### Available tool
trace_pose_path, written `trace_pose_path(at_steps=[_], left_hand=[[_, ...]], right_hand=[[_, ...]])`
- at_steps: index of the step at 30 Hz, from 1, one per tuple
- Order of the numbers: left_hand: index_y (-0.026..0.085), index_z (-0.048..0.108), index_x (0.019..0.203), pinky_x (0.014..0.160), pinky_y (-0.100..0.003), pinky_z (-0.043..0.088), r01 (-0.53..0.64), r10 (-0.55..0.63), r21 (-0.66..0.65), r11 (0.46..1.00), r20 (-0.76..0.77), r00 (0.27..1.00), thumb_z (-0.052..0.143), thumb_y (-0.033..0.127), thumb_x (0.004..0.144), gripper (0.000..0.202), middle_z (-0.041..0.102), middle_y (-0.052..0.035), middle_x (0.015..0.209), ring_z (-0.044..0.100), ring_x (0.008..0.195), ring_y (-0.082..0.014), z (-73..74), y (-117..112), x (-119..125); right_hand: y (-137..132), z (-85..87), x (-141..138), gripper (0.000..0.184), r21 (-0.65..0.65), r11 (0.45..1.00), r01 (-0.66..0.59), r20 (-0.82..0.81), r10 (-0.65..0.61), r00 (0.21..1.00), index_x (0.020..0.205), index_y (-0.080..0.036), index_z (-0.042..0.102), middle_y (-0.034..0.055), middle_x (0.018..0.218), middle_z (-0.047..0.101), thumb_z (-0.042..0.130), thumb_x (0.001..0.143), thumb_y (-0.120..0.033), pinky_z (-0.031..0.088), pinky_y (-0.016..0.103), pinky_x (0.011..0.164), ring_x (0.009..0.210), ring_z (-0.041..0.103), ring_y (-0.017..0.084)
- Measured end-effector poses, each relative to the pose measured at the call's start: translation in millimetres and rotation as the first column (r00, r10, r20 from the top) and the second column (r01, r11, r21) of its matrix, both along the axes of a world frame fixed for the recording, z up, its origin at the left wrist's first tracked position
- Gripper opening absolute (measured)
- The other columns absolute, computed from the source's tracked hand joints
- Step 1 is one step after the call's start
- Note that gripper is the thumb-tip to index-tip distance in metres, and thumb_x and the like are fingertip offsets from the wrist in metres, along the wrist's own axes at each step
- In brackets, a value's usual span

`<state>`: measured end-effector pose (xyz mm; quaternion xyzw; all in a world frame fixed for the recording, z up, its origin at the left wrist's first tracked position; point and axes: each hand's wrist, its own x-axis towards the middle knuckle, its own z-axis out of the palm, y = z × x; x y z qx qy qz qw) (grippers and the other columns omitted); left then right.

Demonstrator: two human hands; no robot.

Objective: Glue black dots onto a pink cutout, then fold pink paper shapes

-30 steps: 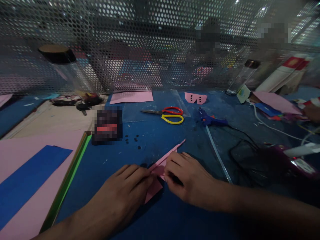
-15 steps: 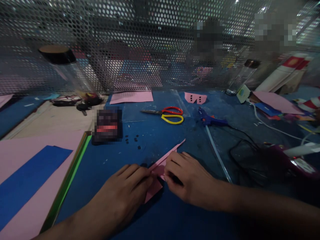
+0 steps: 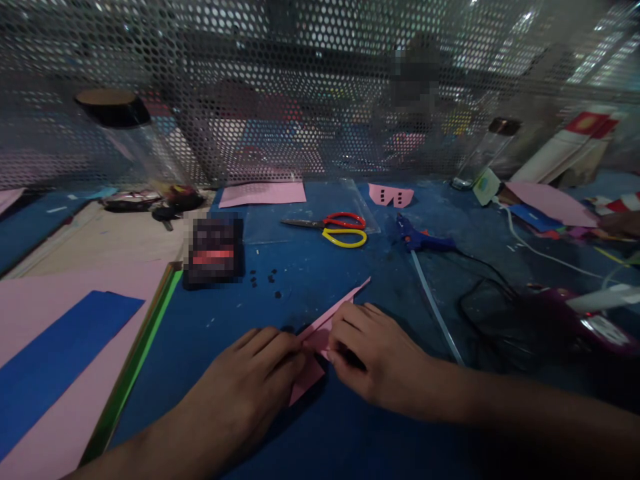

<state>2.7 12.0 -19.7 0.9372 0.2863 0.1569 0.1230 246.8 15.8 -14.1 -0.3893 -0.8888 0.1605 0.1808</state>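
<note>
A folded piece of pink paper lies on the blue table, its pointed tip reaching up and right. My left hand presses its fingers down on the paper's left part. My right hand pinches the paper's right side with curled fingers. Both hands cover much of the paper.
Red and yellow scissors and a blue glue gun with its cord lie beyond the hands. Pink and blue sheets sit at the left. A perforated metal screen closes the back. Bottles, cables and paper scraps crowd the right.
</note>
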Motion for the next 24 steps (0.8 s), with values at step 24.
trace_pose_path(at_steps=[24], left_hand=[[0.017,0.068,0.094,0.070,-0.035,0.046,-0.010,0.010,-0.001,1.000,-0.002,1.000,0.042,0.011,0.099,0.026,0.067,-0.0068,0.091,0.057,0.078,-0.0213,1.2,0.6,3.0]], right_hand=[[0.2,8.4,2.6,0.011,-0.081,0.997,-0.003,-0.067,-0.002,0.998,0.097,-0.018,0.058,0.0053,0.099,0.063,0.047,0.100,-0.019,0.043,0.035,0.083,0.091,0.055,0.019]])
